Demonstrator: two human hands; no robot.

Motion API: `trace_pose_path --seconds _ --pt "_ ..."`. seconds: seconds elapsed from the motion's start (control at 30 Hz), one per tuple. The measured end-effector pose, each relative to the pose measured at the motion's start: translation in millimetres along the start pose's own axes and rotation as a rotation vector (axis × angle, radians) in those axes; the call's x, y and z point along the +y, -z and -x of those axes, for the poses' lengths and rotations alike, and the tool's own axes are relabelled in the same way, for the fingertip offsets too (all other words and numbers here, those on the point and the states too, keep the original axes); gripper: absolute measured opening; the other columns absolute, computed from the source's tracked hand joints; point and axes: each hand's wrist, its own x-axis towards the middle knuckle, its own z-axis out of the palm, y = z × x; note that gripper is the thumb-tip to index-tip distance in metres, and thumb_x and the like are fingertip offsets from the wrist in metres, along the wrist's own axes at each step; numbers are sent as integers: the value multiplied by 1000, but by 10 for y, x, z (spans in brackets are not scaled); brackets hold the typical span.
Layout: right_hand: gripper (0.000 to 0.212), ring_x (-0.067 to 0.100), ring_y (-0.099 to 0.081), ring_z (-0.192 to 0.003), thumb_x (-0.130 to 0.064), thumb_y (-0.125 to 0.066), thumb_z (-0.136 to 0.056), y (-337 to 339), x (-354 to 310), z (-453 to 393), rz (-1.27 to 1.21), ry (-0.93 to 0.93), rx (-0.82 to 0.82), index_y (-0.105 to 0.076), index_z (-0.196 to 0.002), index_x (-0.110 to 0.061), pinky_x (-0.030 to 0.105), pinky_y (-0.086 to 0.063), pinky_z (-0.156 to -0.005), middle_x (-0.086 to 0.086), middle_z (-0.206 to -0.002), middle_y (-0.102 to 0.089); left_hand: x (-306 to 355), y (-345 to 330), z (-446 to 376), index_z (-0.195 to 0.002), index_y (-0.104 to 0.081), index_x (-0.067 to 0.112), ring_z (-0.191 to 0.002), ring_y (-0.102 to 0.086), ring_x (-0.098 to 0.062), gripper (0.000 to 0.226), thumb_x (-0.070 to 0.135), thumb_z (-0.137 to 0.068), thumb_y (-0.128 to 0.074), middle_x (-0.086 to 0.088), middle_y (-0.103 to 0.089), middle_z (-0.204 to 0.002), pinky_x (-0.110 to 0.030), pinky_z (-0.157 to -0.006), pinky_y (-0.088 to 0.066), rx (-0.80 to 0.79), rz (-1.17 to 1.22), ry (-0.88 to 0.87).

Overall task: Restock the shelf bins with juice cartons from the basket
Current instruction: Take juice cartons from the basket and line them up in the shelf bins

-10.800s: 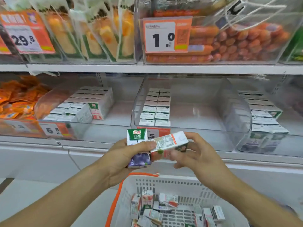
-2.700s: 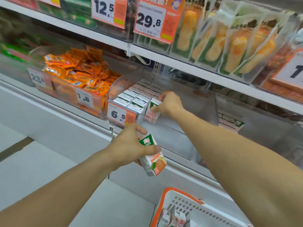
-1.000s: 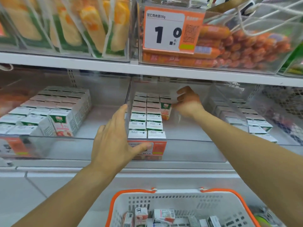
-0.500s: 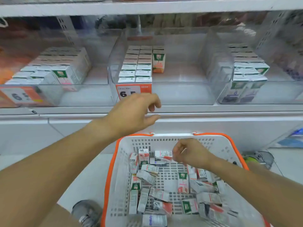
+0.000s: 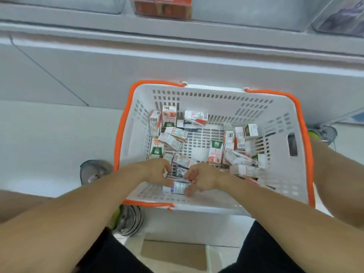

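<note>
I look straight down into a white basket (image 5: 216,96) with an orange rim. Several small juice cartons (image 5: 215,152) lie jumbled on its floor. Both hands are inside, close together at the near wall. My left hand (image 5: 156,172) curls its fingers and thumb round a dark purple carton (image 5: 178,171). My right hand (image 5: 203,178) curls round the end of a white carton (image 5: 176,188) lying flat against the near wall. Only the bottom edge of a clear shelf bin (image 5: 161,8) shows, at the top.
The white shelf base (image 5: 177,62) rises just behind the basket. Grey shoes stand at the basket's left (image 5: 94,172), its near left corner (image 5: 128,219) and its right (image 5: 323,134). A brown cardboard piece (image 5: 173,255) lies on the floor.
My view has tipped down from the shelf bins to the basket. My left hand has dropped from the shelf edge into the basket, and both hands have closed on cartons at the near wall.
</note>
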Motion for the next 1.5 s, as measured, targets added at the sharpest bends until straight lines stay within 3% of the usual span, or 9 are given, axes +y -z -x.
trace_pose_path --seconds 0.17,0.27,0.5,0.6,0.8,0.97,1.07,1.2,1.5 --pt "59 16 -59 -113 -30 -89 -71 -36 43 -92 -26 -33 -34 -65 -123 -17 21 -42 -87 3 -133 -61 33 35 -61 -130 -58 20 -118 -55 -20 54 49 -87 -69 2 -57 -130 -33 -101 -45 -68 49 7" --pt "54 9 -63 -100 -19 -80 -82 70 77 -106 -113 -38 -84 -61 -131 -10 8 -46 -75 0 -123 -64 -32 -3 -104 -122 -65 21 -115 -58 -19 49 55 -86 -65 4 -61 -128 -34 -102 -46 -77 261 47" --pt "39 26 -72 -88 -17 -61 -98 166 155 -224 -462 -146 -64 -52 -136 -16 31 -61 -76 12 -118 -66 43 -51 -77 -121 -58 19 -98 -65 -16 25 26 -98 -59 0 -68 -107 -30 -91 -53 -146 832 107" --pt "58 24 -73 -86 -26 -74 -88 108 204 -246 -394 -174 -22 -45 -138 -19 32 -60 -74 9 -115 -68 -2 -159 -70 -137 -48 14 -99 -60 -16 63 4 -81 -74 -5 -58 -121 -25 -83 -53 -59 665 112" --pt "62 16 -63 -85 -23 -75 -86 128 214 -251 -222 -198 84 -44 -139 -14 30 -58 -74 1 -102 -61 80 -281 -149 -128 -59 12 -109 -60 -25 70 17 -66 -91 -9 -61 -123 -38 -101 -50 81 578 194" --pt "50 23 -65 -89 -20 -77 -83 337 327 -128 -134 -225 97 -56 -128 -13 35 -59 -84 6 -104 -64 335 -273 -173 -102 -68 9 -66 -61 -16 56 41 -63 -90 -7 -71 -78 -25 -61 -49 -30 591 205" --pt "44 25 -72 -87 -20 -81 -77 422 394 -102 -169 -260 98 -63 -114 -7 40 -60 -86 12 -111 -67 443 -232 -133 -104 -62 5 -64 -60 -18 63 49 -65 -84 -6 -67 -73 -25 -59 -46 -20 533 251" --pt "42 23 -74 -85 -13 -82 -76 643 288 -23 -392 -262 133 -67 -110 6 39 -60 -85 16 -120 -62 495 72 135 -94 -52 8 -73 -55 -23 31 33 -87 -70 -12 -54 -88 -32 -73 -44 -119 968 301" --pt "15 24 -71 -103 8 -62 -88 1663 -790 1091 -700 128 -21 -62 -103 8 33 -59 -88 19 -119 -68 704 952 1090 -128 -59 5 -111 -64 -38 56 13 -77 -81 -22 -62 -130 -37 -83 -60 -91 1408 -332"
